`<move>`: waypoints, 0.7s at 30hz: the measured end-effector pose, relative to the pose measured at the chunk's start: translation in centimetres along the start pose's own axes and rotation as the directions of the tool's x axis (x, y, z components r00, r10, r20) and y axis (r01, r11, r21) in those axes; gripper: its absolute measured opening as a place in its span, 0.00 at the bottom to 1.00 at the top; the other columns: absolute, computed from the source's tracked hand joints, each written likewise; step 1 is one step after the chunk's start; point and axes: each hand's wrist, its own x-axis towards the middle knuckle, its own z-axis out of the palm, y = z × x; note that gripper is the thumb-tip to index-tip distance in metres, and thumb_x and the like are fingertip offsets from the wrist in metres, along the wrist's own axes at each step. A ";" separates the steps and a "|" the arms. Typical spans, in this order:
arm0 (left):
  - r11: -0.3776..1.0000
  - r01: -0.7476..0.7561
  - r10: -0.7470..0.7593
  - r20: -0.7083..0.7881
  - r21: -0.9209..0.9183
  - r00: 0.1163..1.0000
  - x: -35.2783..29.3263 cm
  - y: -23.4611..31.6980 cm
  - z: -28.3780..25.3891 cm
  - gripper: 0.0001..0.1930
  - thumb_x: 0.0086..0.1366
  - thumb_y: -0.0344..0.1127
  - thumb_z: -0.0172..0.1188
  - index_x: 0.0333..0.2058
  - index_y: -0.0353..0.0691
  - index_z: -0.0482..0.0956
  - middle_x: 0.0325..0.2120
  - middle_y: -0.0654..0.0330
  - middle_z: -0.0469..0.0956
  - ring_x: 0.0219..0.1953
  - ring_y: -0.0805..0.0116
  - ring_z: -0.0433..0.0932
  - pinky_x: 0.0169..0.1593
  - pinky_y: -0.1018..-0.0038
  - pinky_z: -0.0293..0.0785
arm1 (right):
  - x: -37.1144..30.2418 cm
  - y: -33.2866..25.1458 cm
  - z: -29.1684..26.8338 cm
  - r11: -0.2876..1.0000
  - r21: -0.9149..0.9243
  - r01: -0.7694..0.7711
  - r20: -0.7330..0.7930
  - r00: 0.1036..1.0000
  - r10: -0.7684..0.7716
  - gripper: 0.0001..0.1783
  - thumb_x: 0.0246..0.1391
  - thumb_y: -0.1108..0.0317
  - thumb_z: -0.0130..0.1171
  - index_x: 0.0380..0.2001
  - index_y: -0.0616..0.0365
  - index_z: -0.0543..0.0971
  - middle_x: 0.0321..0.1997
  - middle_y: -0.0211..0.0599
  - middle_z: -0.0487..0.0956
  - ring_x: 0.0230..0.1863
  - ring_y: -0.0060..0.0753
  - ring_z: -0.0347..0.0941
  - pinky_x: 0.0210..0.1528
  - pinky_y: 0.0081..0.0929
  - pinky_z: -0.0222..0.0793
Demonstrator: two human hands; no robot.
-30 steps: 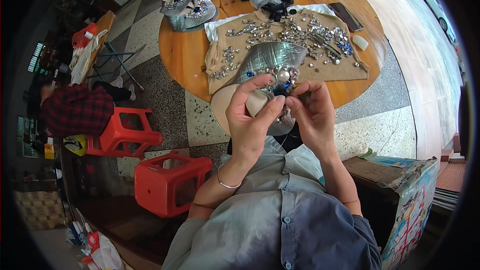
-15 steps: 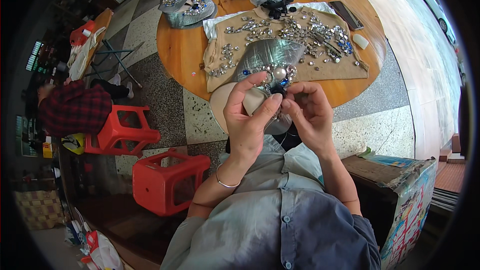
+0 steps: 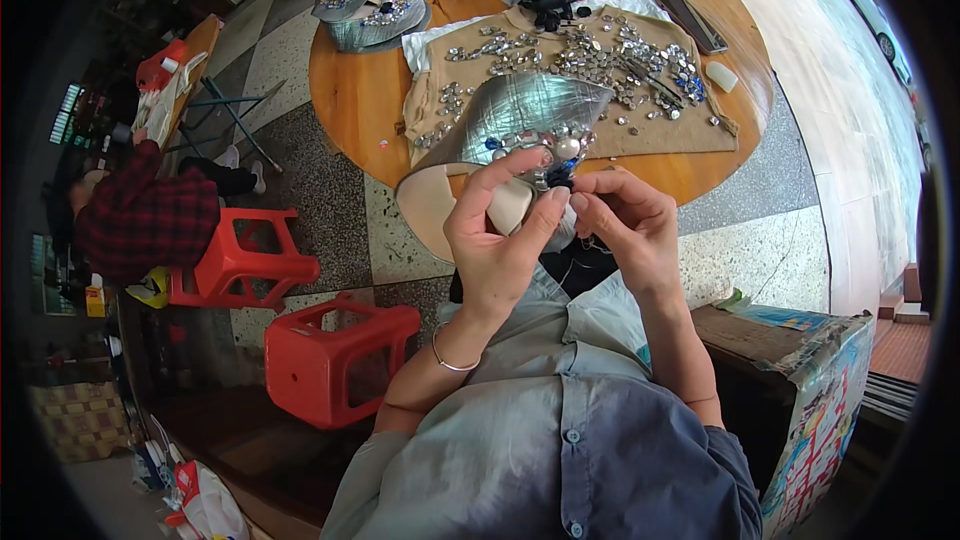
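A: Where is the silver piece (image 3: 530, 108)?
B: In front of the person's chest, at the table's near edge, tilted, its upper part over the tan cloth (image 3: 690, 137). A cream part (image 3: 424, 204) shows at its lower left.

A: And the left hand (image 3: 500, 232)?
B: It pinches the piece, forefinger curled over the front by the gems and thumb lower down. A bracelet (image 3: 455, 366) rings that wrist.

A: The right hand (image 3: 632, 225)?
B: Its thumb and forefinger tips come close together just beside the gem cluster, the other fingers bent. Whether they grip anything cannot be told.

A: What is in the cluster?
B: A pearl (image 3: 568, 148), with clear and blue stones around it.

A: What else is on the table (image 3: 350, 105)?
B: Loose gems (image 3: 590, 52) scattered over the cloth, a phone (image 3: 692, 24) at its upper right corner, and more decorated pieces (image 3: 372, 20) at the upper left.
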 end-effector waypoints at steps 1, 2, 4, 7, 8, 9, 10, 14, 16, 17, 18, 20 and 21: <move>1.000 0.002 -0.002 0.000 0.000 1.000 0.0 -0.1 -0.1 0.17 0.52 0.22 0.61 0.42 0.34 0.73 0.37 0.61 0.74 0.37 0.79 0.73 0.39 0.83 0.70 | 0.0 -0.1 -0.1 1.000 0.000 -0.002 -0.002 1.000 0.002 0.11 0.50 0.74 0.58 0.38 0.65 0.75 0.30 0.29 0.77 0.29 0.12 0.69 0.30 0.11 0.66; 0.992 -0.060 0.057 0.032 0.108 0.998 -0.1 -0.2 -0.4 0.18 0.52 0.21 0.61 0.43 0.34 0.72 0.37 0.61 0.74 0.36 0.78 0.73 0.39 0.83 0.71 | 0.0 -0.3 -0.2 1.000 -0.013 -0.022 0.002 1.000 0.022 0.11 0.50 0.74 0.58 0.38 0.65 0.75 0.30 0.28 0.76 0.29 0.12 0.69 0.30 0.11 0.65; 0.931 -0.190 0.162 0.115 0.311 0.980 -0.1 -0.4 -0.7 0.20 0.51 0.19 0.61 0.44 0.34 0.70 0.36 0.60 0.74 0.35 0.77 0.74 0.38 0.82 0.72 | 0.0 -0.5 -0.3 0.997 -0.040 -0.063 0.009 0.998 0.063 0.10 0.50 0.74 0.58 0.38 0.65 0.75 0.29 0.28 0.76 0.28 0.12 0.69 0.29 0.11 0.65; 0.952 -0.179 0.165 0.076 0.248 0.983 -0.1 -0.4 -0.3 0.18 0.52 0.22 0.61 0.43 0.34 0.72 0.36 0.61 0.75 0.36 0.79 0.73 0.38 0.83 0.72 | 0.1 0.1 0.0 1.000 0.022 -0.014 0.000 1.000 0.014 0.09 0.51 0.74 0.57 0.37 0.65 0.75 0.29 0.28 0.76 0.28 0.13 0.69 0.30 0.12 0.65; 0.960 -0.175 0.167 0.056 0.216 0.984 -0.1 -0.4 -0.2 0.17 0.52 0.23 0.61 0.42 0.34 0.73 0.36 0.62 0.75 0.36 0.80 0.73 0.37 0.83 0.71 | 0.2 0.4 0.1 0.999 0.053 0.012 -0.004 1.000 -0.012 0.09 0.52 0.74 0.56 0.37 0.65 0.75 0.29 0.28 0.75 0.28 0.13 0.69 0.30 0.12 0.66; 0.961 -0.176 0.167 0.058 0.216 0.984 0.0 -0.3 -0.1 0.17 0.52 0.23 0.61 0.42 0.34 0.73 0.36 0.62 0.75 0.36 0.80 0.73 0.37 0.83 0.71 | 0.2 0.7 0.2 0.999 0.052 0.013 -0.005 1.000 -0.013 0.09 0.52 0.74 0.56 0.37 0.65 0.75 0.29 0.28 0.75 0.28 0.13 0.69 0.30 0.12 0.66; 0.989 -0.091 0.087 0.041 0.120 0.995 0.0 -0.2 -0.1 0.17 0.52 0.23 0.61 0.43 0.34 0.72 0.36 0.62 0.75 0.36 0.80 0.73 0.37 0.84 0.71 | 0.2 1.0 0.3 0.996 0.078 0.042 -0.011 0.999 -0.041 0.09 0.52 0.75 0.56 0.37 0.64 0.75 0.29 0.28 0.75 0.29 0.13 0.69 0.31 0.12 0.66; 0.995 0.068 -0.066 0.022 -0.078 0.998 -0.1 -0.2 0.2 0.19 0.53 0.22 0.61 0.45 0.34 0.71 0.37 0.62 0.75 0.36 0.80 0.73 0.38 0.84 0.72 | 0.3 1.9 0.3 0.986 0.131 0.101 -0.026 0.995 -0.098 0.08 0.53 0.75 0.55 0.37 0.64 0.73 0.30 0.28 0.75 0.29 0.14 0.69 0.32 0.13 0.67; 0.996 0.045 -0.045 0.003 -0.080 0.999 -0.3 -0.3 0.4 0.20 0.53 0.22 0.61 0.45 0.34 0.71 0.38 0.62 0.75 0.36 0.79 0.73 0.39 0.84 0.73 | 0.3 2.3 0.3 0.985 0.138 0.103 -0.026 0.995 -0.100 0.08 0.53 0.75 0.54 0.38 0.64 0.72 0.30 0.28 0.74 0.30 0.14 0.69 0.32 0.14 0.68; 0.996 0.045 -0.045 0.002 -0.081 0.999 -0.4 -0.4 0.5 0.20 0.53 0.22 0.61 0.45 0.34 0.71 0.38 0.62 0.75 0.36 0.79 0.73 0.39 0.84 0.73 | 0.2 2.4 0.5 0.985 0.137 0.102 -0.025 0.995 -0.099 0.08 0.53 0.75 0.54 0.38 0.64 0.72 0.30 0.28 0.74 0.30 0.14 0.69 0.32 0.14 0.68; 0.995 0.055 -0.055 0.004 -0.082 0.998 -0.4 -0.4 0.6 0.20 0.53 0.22 0.61 0.45 0.34 0.71 0.38 0.62 0.75 0.36 0.79 0.74 0.39 0.84 0.73 | 0.1 2.5 0.7 0.980 0.160 0.121 -0.051 0.992 -0.114 0.08 0.53 0.75 0.54 0.37 0.64 0.71 0.30 0.29 0.74 0.31 0.14 0.69 0.33 0.14 0.68; 0.993 0.079 -0.078 0.013 -0.086 0.997 -0.4 -0.5 0.7 0.20 0.53 0.22 0.61 0.46 0.34 0.71 0.38 0.61 0.75 0.36 0.78 0.74 0.39 0.83 0.73 | 0.0 2.8 1.2 0.965 0.204 0.163 -0.110 0.984 -0.143 0.08 0.53 0.76 0.54 0.37 0.64 0.70 0.31 0.29 0.74 0.31 0.15 0.70 0.34 0.15 0.68; 0.993 0.079 -0.078 0.013 -0.087 0.997 -0.4 -0.4 0.7 0.20 0.53 0.22 0.61 0.46 0.34 0.71 0.38 0.61 0.75 0.36 0.78 0.74 0.39 0.83 0.73 | 0.0 2.7 1.4 0.965 0.203 0.163 -0.111 0.984 -0.143 0.08 0.53 0.76 0.54 0.37 0.64 0.70 0.31 0.29 0.74 0.31 0.15 0.70 0.34 0.15 0.68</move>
